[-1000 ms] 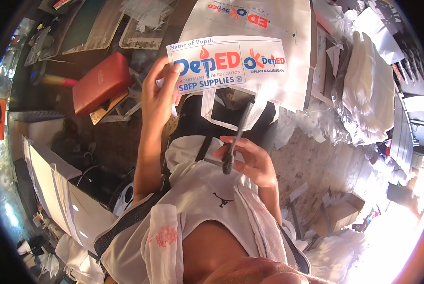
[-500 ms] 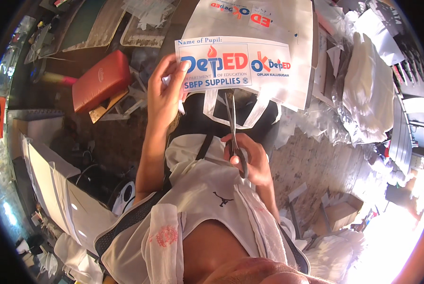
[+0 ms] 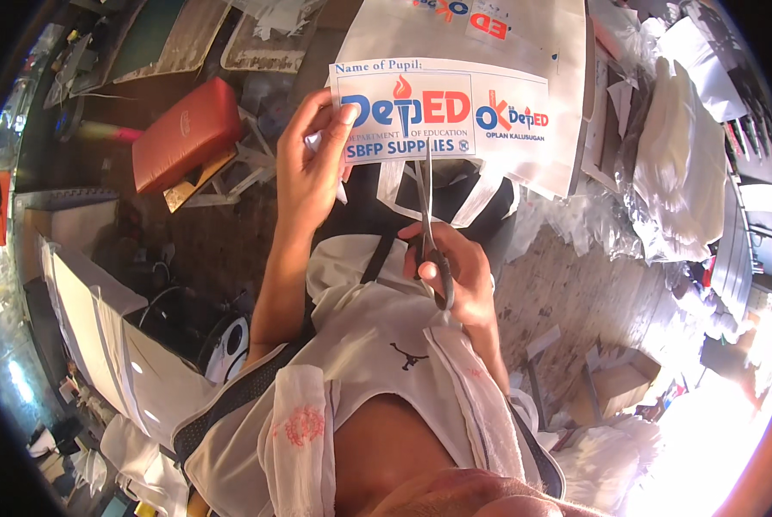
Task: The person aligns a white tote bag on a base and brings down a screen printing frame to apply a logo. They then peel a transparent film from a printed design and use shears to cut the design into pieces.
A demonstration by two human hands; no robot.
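A white printed label sheet [image 3: 511, 96] with blue and red lettering is raised before me. My left hand [image 3: 310, 172] pinches its left edge, thumb on the front and fingers behind. In my right hand [image 3: 462, 271] is a pair of scissors [image 3: 425, 194], blades pointing away from me and dark handles around my fingers. The blade tips overlap the sheet's lower edge near its middle; whether they cut into it I cannot tell. Beyond and partly behind the sheet lies a white bag [image 3: 545, 43] with similar prints, its handle loops hanging toward me.
On the left, a red box-shaped object [image 3: 187, 136] rests on a wooden piece. White plastic-wrapped bundles [image 3: 675, 172] are piled at the right. A cardboard box [image 3: 625, 386] stands on the floor at lower right. Wooden boards [image 3: 274, 53] lie at the far left.
The label sheet and my left hand have shifted slightly right. The scissors have moved up, so their tips now overlap the sheet's lower edge instead of sitting below it.
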